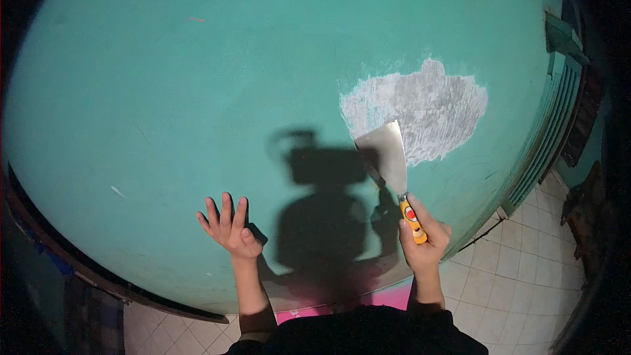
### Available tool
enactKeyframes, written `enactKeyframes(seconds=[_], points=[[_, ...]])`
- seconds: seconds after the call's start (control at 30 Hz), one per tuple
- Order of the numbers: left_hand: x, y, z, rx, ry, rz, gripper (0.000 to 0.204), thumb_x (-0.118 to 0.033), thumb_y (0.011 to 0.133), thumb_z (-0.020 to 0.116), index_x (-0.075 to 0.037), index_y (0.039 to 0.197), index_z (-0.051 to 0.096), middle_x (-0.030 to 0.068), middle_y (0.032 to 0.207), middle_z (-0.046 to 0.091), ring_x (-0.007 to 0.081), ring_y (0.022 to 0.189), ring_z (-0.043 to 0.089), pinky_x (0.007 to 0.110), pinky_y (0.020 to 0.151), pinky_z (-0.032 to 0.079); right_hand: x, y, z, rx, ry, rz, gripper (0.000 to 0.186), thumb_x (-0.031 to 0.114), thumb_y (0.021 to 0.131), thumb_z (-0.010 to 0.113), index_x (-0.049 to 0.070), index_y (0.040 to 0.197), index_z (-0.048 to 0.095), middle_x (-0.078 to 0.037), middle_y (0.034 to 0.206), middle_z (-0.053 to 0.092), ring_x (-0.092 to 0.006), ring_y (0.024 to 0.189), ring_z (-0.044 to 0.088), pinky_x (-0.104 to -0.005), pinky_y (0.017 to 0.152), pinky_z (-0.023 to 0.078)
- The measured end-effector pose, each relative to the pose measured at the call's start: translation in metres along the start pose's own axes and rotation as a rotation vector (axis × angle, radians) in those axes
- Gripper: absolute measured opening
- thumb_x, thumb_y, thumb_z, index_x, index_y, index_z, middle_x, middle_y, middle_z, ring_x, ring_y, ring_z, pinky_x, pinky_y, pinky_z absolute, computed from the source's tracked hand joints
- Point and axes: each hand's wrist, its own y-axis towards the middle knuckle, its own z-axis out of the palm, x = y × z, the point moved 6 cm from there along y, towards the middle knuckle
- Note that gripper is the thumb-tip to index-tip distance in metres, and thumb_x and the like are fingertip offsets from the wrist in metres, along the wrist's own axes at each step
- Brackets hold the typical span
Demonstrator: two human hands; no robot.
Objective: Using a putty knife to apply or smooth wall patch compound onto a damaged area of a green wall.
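Note:
My right hand (426, 231) is closed round the yellow handle of a putty knife (388, 151). Its wide metal blade points up and to the left, with the edge over the lower left of a scraped patch (437, 108). Whether the edge touches the wall cannot be made out. Grey-white and ragged at its rim, the patch stands out from the green paint of the wall (197, 105). Lower and to the left, my left hand (233, 230) is raised before the wall, fingers spread, holding nothing. A shadow of my head and arms falls between the two hands.
Pale floor tiles (499, 263) run along the wall's foot at the right and lower left. A pink band (391, 296) marks the bottom of the wall. Green louvred slats (552, 131) stand at the far right, and a dark frame edge (79, 263) curves along the lower left.

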Motion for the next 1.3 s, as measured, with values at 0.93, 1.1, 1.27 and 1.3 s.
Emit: enactKeyframes(seconds=[0.93,1.1,1.27,1.3], points=[[-0.003,-0.017,0.005,-0.008,0.008,0.029,0.05,-0.03,0.091,0.02,-0.012,0.116,0.059,0.0088,0.131,0.046,0.0345,0.128,0.031,0.048,0.108,0.007,0.003,-0.017,0.009,-0.021,-0.018,0.047,0.04,-0.001,0.073,0.065,0.001,0.112,0.059,-0.016,0.075,0.064,-0.013,0.058,0.059,-0.0229,0.057,0.046],[-0.002,-0.017,0.008,0.0,-0.006,0.027,0.05,-0.03,0.091,0.02,-0.01,0.115,0.059,0.0098,0.13,0.047,0.0348,0.128,0.031,0.048,0.107,0.007,0.007,-0.013,0.005,0.009,-0.045,0.052,0.041,-0.001,0.073,0.066,0.002,0.113,0.059,-0.017,0.073,0.062,-0.0169,0.052,0.057,-0.0245,0.055,0.046],[-0.002,-0.018,0.004,-0.006,-0.013,0.022,0.05,-0.03,0.09,0.021,-0.01,0.116,0.059,0.0104,0.13,0.047,0.0351,0.128,0.031,0.048,0.107,0.007,0.011,-0.015,0.008,0.014,-0.07,0.023,0.04,0.001,0.074,0.066,0.003,0.113,0.059,-0.017,0.071,0.061,-0.0187,0.05,0.056,-0.0254,0.052,0.045],[-0.002,-0.018,0.006,-0.004,-0.016,0.021,0.05,-0.03,0.09,0.021,-0.01,0.116,0.059,0.0105,0.13,0.047,0.0351,0.128,0.031,0.048,0.108,0.007,0.008,-0.014,0.01,0.032,-0.077,0.041,0.04,0.002,0.074,0.066,0.003,0.113,0.059,-0.017,0.07,0.061,-0.0192,0.05,0.055,-0.0256,0.052,0.045]])
